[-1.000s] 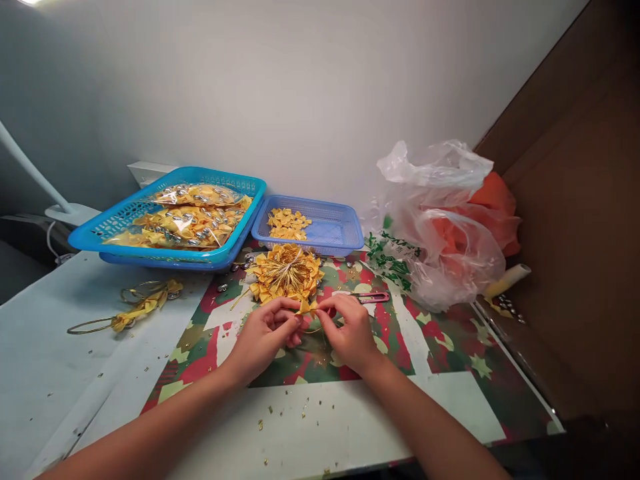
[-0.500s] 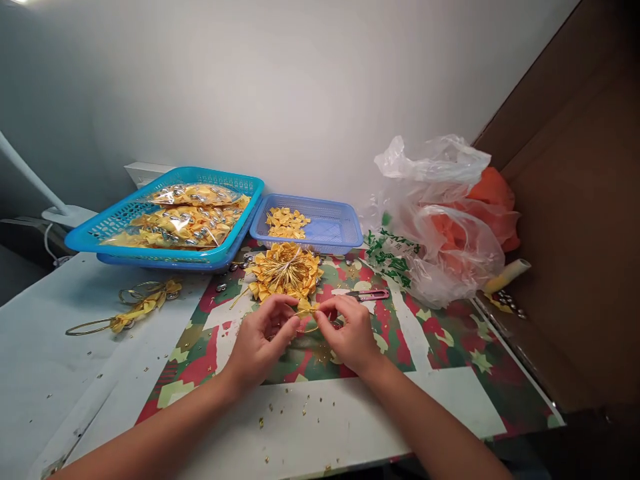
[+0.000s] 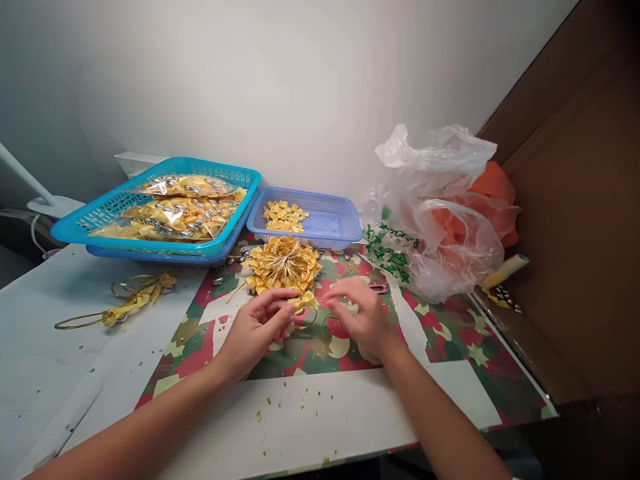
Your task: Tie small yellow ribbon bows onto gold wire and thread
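Note:
Between the thumb and fingers of my left hand (image 3: 260,323) is a small yellow ribbon bow (image 3: 304,302) with a thin loop of gold cord. My right hand (image 3: 361,313) is a little apart to the right, thumb and forefinger pinched together. A curl of gold cord (image 3: 327,320) shows below its fingertips and seems to be held there. Just behind both hands lies a round bundle of yellow bows (image 3: 285,265), their gold cords gathered in the middle. A pink handle (image 3: 379,289) of a cutting tool sticks out behind my right hand, the rest hidden.
A turquoise basket (image 3: 70,230) with bagged bows is stacked at the left. Beside it a blue basket (image 3: 333,230) holds loose bows. Several corded bows (image 3: 140,297) lie left. Plastic bags (image 3: 445,220) and a cardboard wall (image 3: 570,220) bound the right.
My hands have moved apart. The right hand has drawn off to the right from the bow, while the left keeps hold of it. The view has shifted slightly.

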Tool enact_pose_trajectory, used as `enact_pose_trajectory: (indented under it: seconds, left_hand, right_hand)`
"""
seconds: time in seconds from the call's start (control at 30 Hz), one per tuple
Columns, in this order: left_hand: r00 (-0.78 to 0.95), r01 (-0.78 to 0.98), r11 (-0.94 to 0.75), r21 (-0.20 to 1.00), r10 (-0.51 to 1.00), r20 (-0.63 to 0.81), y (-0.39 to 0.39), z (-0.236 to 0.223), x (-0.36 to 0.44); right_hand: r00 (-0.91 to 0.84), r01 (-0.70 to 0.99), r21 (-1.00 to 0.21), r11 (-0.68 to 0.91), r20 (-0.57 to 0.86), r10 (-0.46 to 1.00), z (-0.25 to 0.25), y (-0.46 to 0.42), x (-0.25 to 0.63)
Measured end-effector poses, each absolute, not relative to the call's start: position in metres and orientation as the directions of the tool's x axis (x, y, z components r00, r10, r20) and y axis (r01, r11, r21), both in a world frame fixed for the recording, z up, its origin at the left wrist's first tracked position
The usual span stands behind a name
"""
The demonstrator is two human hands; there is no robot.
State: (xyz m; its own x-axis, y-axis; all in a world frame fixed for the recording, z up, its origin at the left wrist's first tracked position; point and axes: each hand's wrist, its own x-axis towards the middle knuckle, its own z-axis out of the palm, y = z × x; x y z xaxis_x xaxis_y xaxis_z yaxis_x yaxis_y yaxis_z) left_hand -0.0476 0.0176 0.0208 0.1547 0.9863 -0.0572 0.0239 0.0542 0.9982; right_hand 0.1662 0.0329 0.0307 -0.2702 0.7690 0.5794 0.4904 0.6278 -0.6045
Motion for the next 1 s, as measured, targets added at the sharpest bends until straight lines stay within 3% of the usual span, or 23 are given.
enact_pose_trajectory:
  seconds: [0.07, 0.2, 0.5, 0.7, 0.8, 0.9, 1.0]
  left_hand:
    - [0.122, 0.013, 0.037, 0.999, 0.992, -0.038, 0.017, 0.021, -0.048]
    - [0.095, 0.0, -0.004, 1.0, 0.995, 0.004, 0.016, 0.022, -0.048]
    - [0.106, -0.039, 0.037, 0.999, 0.994, -0.033, 0.015, 0.021, -0.049]
    - [0.115, -0.076, 0.084, 0.994, 0.991, -0.075, 0.014, 0.019, -0.049]
    - [0.116, -0.105, 0.082, 0.991, 0.991, -0.069, 0.014, 0.021, -0.048]
    - [0.122, -0.124, 0.051, 0.991, 0.992, -0.036, 0.014, 0.022, -0.046]
    - [0.117, -0.103, -0.022, 0.994, 0.993, 0.034, 0.013, 0.019, -0.047]
  right_hand:
    - [-0.154, 0.635, -0.608, 0.476, 0.504, 0.85, 0.033, 0.041, 0.187]
    - [-0.189, 0.824, -0.476, 0.309, 0.282, 0.94, 0.03, 0.053, 0.221]
    - [-0.102, 0.851, -0.467, 0.241, 0.303, 0.948, 0.017, 0.059, 0.219]
    - [-0.004, 0.748, -0.604, 0.276, 0.412, 0.911, 0.022, 0.053, 0.203]
    - [0.063, 0.526, -0.812, 0.255, 0.336, 0.94, 0.024, 0.044, 0.19]
    - [-0.072, 0.243, -0.941, 0.234, 0.223, 0.972, 0.027, 0.034, 0.179]
    - [-0.284, 0.237, -0.919, 0.313, 0.243, 0.928, 0.031, 0.026, 0.174]
